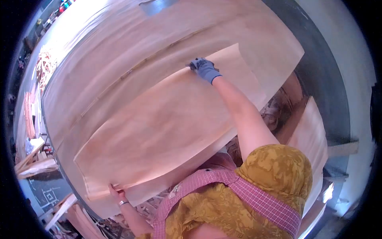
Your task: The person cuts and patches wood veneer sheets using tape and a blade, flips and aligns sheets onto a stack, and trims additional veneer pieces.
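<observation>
Narrow sheet (159, 123) atop broad sheet (274, 44); left hand (117, 194) pinching edge; right hand (204, 68) gloved, finger grip unclear; scraps (46, 65), pale wall (354, 51) around.

Past the left edge of the bench (57, 163), a heap of thin wood scraps (45, 65), a reddish bundle of strips (28, 115) and jumbled pale boards (38, 169); nearby, a dark panel (48, 194) with white square markings. Off the right corner, brown shavings (273, 111) and a curved pale sheet (312, 129). At the far edge, a bluish object (158, 5) (cropped, unidentifiable)
</observation>
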A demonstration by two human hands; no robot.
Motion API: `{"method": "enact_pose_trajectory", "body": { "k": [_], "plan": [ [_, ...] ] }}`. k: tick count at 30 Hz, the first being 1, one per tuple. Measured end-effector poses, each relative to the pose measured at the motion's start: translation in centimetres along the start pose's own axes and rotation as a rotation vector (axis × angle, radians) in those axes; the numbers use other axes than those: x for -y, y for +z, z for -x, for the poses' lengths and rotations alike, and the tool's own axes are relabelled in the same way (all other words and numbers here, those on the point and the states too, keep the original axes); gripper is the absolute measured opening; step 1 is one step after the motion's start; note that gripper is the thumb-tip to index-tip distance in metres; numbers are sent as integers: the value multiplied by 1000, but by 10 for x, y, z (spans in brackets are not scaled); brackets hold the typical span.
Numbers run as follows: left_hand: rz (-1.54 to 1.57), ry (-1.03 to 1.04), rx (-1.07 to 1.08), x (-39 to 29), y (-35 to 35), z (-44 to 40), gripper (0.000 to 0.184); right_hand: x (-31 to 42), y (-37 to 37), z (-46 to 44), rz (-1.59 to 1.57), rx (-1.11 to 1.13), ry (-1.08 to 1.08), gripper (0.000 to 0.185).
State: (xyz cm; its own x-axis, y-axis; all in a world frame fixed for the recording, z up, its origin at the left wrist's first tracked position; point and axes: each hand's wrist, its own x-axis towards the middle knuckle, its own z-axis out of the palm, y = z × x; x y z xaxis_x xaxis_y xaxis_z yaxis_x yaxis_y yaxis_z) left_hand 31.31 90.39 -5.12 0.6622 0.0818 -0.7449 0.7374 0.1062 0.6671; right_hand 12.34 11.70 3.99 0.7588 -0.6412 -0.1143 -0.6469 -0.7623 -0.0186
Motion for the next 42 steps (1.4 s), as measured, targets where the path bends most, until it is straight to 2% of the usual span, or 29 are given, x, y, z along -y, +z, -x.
{"method": "enact_pose_trajectory", "body": {
  "k": [4,6,8,10,13,14,15,17,19,21,22,24,26,27,28,30,31,33,34,36,40,42],
  "plan": [
    [30,105,-32,6,14,13,42,-28,32,-7,-188,-179,-122,30],
    [128,63,-32,2,22,33,47,-39,45,-11,-263,-307,-209,40],
    [243,194,-402,-4,74,107,56,-46,57,-11,-327,-329,-261,47],
    [-18,499,-603,18,86,118,56,-48,50,1,-313,-333,-297,48],
    [-934,1051,-705,65,140,114,58,-45,49,13,-354,-326,-308,46],
    [-1109,1157,-620,77,178,114,59,-48,52,11,-375,-339,-323,46],
    [-1248,1053,-480,75,224,135,61,-49,55,7,-392,-354,-336,45],
    [-1377,1251,-386,102,269,109,68,-55,59,-1,-423,-348,-364,43],
    [-1432,1215,-319,81,307,132,73,-43,58,2,-422,-345,-345,40],
    [-1457,1171,-389,96,309,118,74,-41,54,12,-401,-349,-288,37],
    [-1467,1146,-429,111,320,111,75,-44,60,9,-399,-365,-350,36],
    [-1432,1114,-375,112,321,113,72,-15,56,17,-381,-380,-475,36],
    [-1413,1065,-321,97,315,117,69,45,42,31,-395,-365,-660,39],
    [-1409,1026,-294,86,315,122,66,73,51,30,-519,-313,-699,38],
    [-1406,996,-272,82,316,120,63,105,36,51,-686,-89,-676,35],
    [-1344,1138,-304,63,318,108,59,165,44,58,-653,-170,-831,22],
    [-1312,1204,-322,51,318,98,57,194,18,63,-415,132,-775,32],
    [-1259,1313,-373,28,321,70,54,244,44,57,-520,-129,-940,14],
    [-1232,1366,-400,22,322,60,52,269,42,55,-406,6,-871,17],
    [-1241,1222,-369,21,325,51,49,311,36,53,-180,258,-713,23],
    [-1217,1109,-275,7,327,43,45,370,54,40,-101,186,-788,35],
    [-1202,1173,-309,7,325,27,44,395,56,33,-74,180,-758,38]
  ]
}}
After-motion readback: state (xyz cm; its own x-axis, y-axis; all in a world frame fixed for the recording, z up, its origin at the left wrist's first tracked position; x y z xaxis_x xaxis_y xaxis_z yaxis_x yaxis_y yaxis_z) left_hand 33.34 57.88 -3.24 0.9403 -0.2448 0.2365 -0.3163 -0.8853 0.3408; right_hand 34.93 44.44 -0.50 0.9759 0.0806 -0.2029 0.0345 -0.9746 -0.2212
